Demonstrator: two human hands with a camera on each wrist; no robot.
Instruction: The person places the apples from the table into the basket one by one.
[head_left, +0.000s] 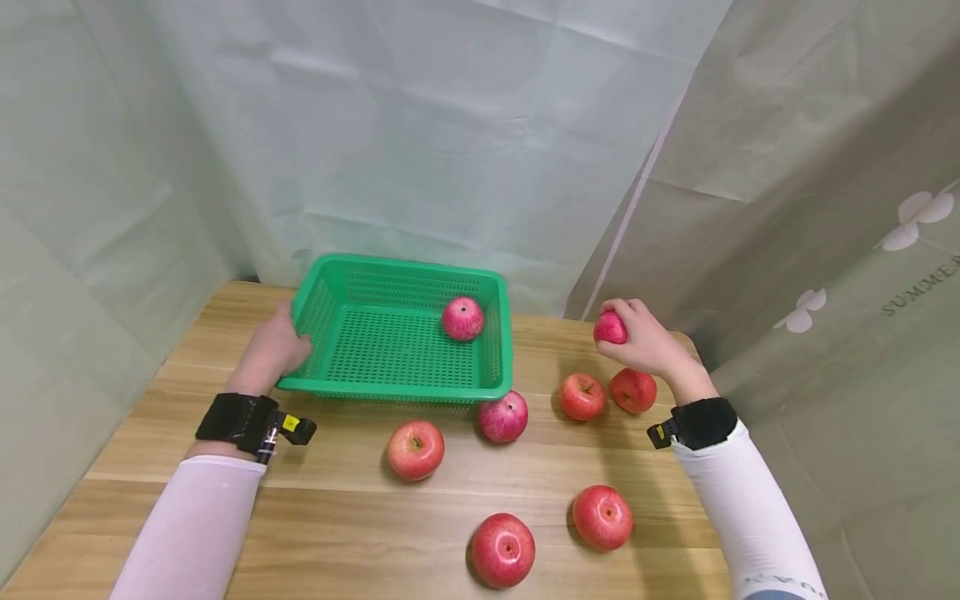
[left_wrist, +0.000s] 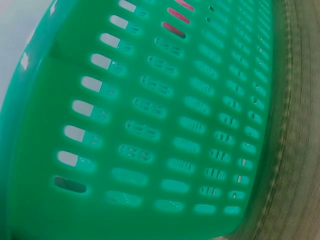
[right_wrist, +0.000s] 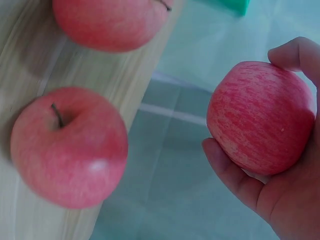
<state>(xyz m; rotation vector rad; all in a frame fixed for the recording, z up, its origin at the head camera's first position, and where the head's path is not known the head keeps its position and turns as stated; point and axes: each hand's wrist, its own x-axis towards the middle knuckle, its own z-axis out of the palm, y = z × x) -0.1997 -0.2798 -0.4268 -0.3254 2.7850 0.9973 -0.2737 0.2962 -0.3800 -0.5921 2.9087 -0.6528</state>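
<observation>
My left hand [head_left: 274, 348] grips the left rim of a green perforated plastic basket [head_left: 397, 390]. One striped pinkish-red apple [head_left: 462, 318] lies inside, toward the basket's right end. In the left wrist view the slotted wall of the basket [left_wrist: 165, 130] fills most of the picture, and the hand itself is out of sight. Above the table's far right part, my right hand [head_left: 637, 337] holds a pinkish-red apple [right_wrist: 260, 117] between thumb and fingers. Below that hand, two red apples, one on the left [head_left: 582, 397] and one on the right [head_left: 633, 390], rest on the table.
Beside the basket's front right corner sits another apple [head_left: 503, 418]. Nearer on the wooden table [head_left: 337, 517] are an apple [head_left: 416, 450] at center-left and two more, one front center [head_left: 503, 550], one to its right [head_left: 602, 517]. Pale curtains [head_left: 450, 150] hang behind and beside the table.
</observation>
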